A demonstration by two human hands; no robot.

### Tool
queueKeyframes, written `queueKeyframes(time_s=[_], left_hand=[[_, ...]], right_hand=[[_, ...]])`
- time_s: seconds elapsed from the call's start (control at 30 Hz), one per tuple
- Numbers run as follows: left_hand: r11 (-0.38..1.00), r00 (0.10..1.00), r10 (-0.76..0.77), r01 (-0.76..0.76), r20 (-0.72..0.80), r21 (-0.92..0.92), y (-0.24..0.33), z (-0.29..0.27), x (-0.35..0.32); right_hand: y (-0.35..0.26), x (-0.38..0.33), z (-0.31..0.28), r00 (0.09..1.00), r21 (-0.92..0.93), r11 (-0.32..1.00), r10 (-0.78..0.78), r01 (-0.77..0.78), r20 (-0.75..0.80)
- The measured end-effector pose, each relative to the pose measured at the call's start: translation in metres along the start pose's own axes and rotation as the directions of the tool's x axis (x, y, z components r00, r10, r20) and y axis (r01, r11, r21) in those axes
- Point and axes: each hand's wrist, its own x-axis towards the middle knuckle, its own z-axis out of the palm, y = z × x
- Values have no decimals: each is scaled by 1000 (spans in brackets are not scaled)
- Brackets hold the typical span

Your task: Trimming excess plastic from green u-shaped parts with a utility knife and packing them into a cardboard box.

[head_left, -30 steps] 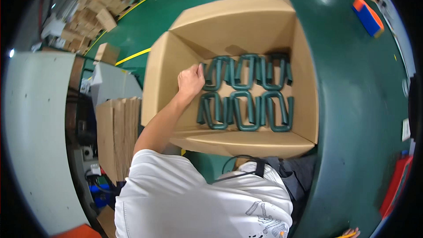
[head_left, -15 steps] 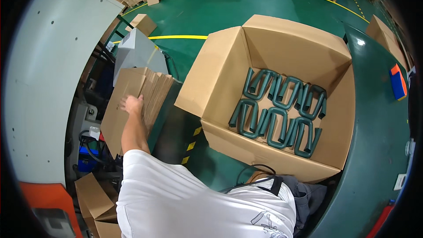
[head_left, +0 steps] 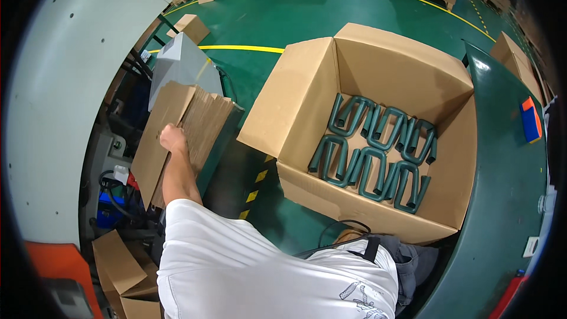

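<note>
My left hand (head_left: 173, 138) is closed at the top edge of a flat cardboard sheet (head_left: 158, 133), the outermost of a stack of cardboard sheets (head_left: 204, 121). A narrow gap shows between that sheet and the stack behind it. My fingertips are partly hidden. To the right stands a large open carton (head_left: 313, 183) with its flaps up. On its bottom lie several dark green bent tubes (head_left: 373, 171), looped and laid in two rows. My right hand is not in view.
A grey machine housing (head_left: 53, 100) rises at far left, with cables and a blue box (head_left: 112, 210) beside it. An open small carton (head_left: 115, 260) sits below. A green table (head_left: 502, 159) carrying an orange and blue object (head_left: 531, 120) borders the large carton's right.
My left hand has gone from spread fingers over the cardboard to a closed grip on the outermost sheet's edge. That sheet now leans slightly away from the stack.
</note>
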Motion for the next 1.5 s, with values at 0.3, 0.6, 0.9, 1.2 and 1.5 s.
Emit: queueKeyframes(time_s=[0.3,0.6,0.9,1.2,1.5], left_hand=[[994,998,-45,49,52,-94,11,1,6],[576,558,818,-787,141,-222,227,-132,-94],[-637,-591,770,-694,-242,-335,356,-179,-311],[-728,-849,528,-433,-32,-532,388,-95,-410],[-558,-542,775,-346,-325,-754,410,-88,-431]], right_hand=[[4,-1,1,999,57,998,38,-36,-37],[15,-5,-7,997,110,994,19,-10,-80],[25,-17,-53,976,305,952,75,-8,-207],[76,26,-19,995,458,889,-42,-6,95],[73,14,-14,995,444,896,-34,-12,94]])
